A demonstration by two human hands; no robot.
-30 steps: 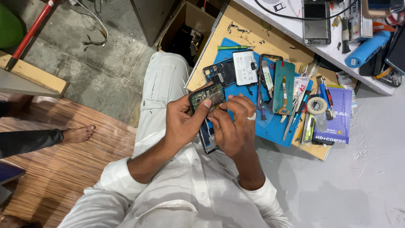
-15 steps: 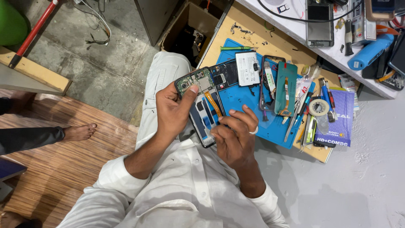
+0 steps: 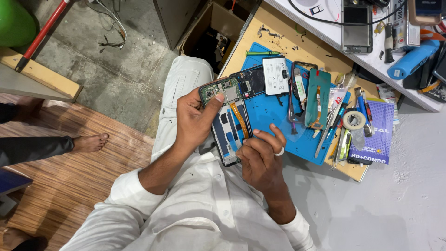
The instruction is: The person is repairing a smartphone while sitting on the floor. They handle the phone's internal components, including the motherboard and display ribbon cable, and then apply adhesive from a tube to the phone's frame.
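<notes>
My left hand [image 3: 197, 122] grips an opened phone body [image 3: 228, 122] by its upper part, thumb on the green circuit board [image 3: 222, 89]. My right hand [image 3: 262, 160], with a ring on one finger, holds the phone's lower edge, fingertips touching the inside near an orange flex cable [image 3: 240, 120]. The phone is held over my lap at the near edge of a blue work mat [image 3: 274, 109]. On the mat lie a white battery [image 3: 276, 75], a phone frame [image 3: 297, 93] and a teal back cover [image 3: 318, 98].
Tweezers, screwdrivers and a tape roll [image 3: 354, 120] lie on the mat's right side beside a purple box [image 3: 376, 135]. A white shelf [image 3: 325, 32] behind holds a phone [image 3: 357, 25] and a blue tool [image 3: 412, 58]. Another person's bare foot [image 3: 90, 143] rests on the wooden floor at left.
The phone has been lowered and turned, so its open inside faces up lengthwise. My right hand slid down to its lower edge; my left thumb moved onto the circuit board.
</notes>
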